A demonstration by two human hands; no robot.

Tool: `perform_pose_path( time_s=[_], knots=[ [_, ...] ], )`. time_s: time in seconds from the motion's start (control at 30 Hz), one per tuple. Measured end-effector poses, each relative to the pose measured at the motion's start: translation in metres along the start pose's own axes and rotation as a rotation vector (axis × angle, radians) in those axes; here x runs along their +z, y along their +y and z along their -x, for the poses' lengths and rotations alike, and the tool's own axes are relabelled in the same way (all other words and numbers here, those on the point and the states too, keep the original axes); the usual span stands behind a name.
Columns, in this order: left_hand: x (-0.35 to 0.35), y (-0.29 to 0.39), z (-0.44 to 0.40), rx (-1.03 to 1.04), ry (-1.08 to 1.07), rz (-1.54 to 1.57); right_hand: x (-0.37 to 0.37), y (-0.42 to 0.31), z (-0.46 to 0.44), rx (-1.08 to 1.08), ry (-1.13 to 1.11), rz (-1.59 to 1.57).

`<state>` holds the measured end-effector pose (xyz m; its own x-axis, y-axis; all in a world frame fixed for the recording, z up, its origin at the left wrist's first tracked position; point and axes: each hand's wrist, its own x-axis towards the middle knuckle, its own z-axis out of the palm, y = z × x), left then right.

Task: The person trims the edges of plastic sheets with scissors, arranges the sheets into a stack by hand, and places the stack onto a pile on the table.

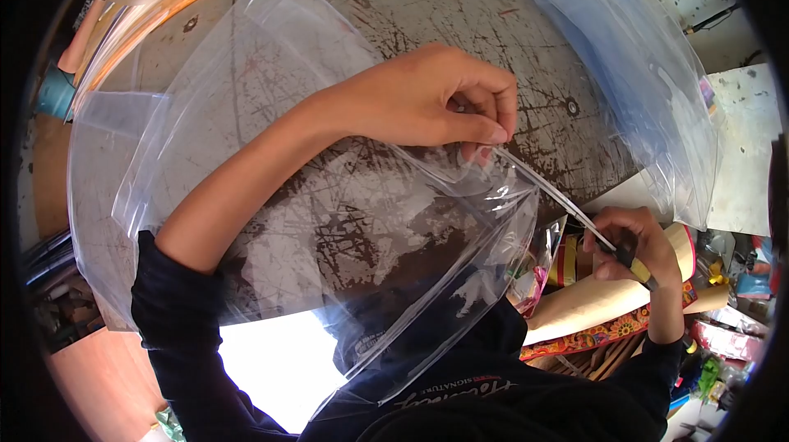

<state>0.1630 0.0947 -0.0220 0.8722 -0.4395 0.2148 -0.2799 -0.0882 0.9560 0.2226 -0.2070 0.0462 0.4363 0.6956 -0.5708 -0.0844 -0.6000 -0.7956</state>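
A person in a dark shirt [460, 397] works at a scratched, worn table [567, 72] with a clear plastic sheet [505, 187]. The sheet lies spread over the left and middle of the table, and its near part hangs over the edge in front of the shirt, creased and bunched beneath the left hand [456, 105]. That hand is bent over with its fingers curled in, thumb and fingertips brought together on a gathered bit of the plastic. The right hand [637, 249], lower and beyond the table edge, is closed around the black and yellow handle of a thin tool [631, 263]. The tool's long, narrow, shiny part slants up and leftward to just beside the left fingertips; whether its tip touches the plastic, or whether it is scissors or a knife, cannot be told.

A bluish pile of plastic [625, 88] lies at the right end of the table, well apart from the left hand. Below the right hand are a cream roll [583, 309] and an orange patterned strip [604, 333]. At the far left, another person's arm [80, 43] shows beside the table
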Motion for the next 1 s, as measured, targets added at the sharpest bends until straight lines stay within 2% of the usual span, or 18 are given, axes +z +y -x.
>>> perform_pose_path(
  time_s=[0.47,0.57,0.63,0.77,0.83,1.0],
  knots=[
    [0.000,0.001,-0.001,0.008,0.000,-0.049,0.008,-0.002,0.002,-0.007,0.079,0.196],
    [0.000,0.008,0.000,-0.072,0.033,-0.071,0.006,0.005,0.001,-0.053,0.079,0.242],
    [-0.004,0.018,0.000,-0.073,0.053,-0.532,0.007,0.010,0.000,-0.072,0.084,0.224],
    [-0.018,0.018,0.004,-0.034,-0.004,-0.467,0.010,0.020,0.001,-0.108,0.100,0.125],
    [-0.019,0.010,0.003,0.080,-0.015,-0.369,0.008,0.025,0.001,-0.114,0.111,0.143],
    [-0.019,0.004,0.004,-0.019,-0.005,-0.337,0.007,0.022,-0.002,-0.089,0.088,0.183]
  ],
)
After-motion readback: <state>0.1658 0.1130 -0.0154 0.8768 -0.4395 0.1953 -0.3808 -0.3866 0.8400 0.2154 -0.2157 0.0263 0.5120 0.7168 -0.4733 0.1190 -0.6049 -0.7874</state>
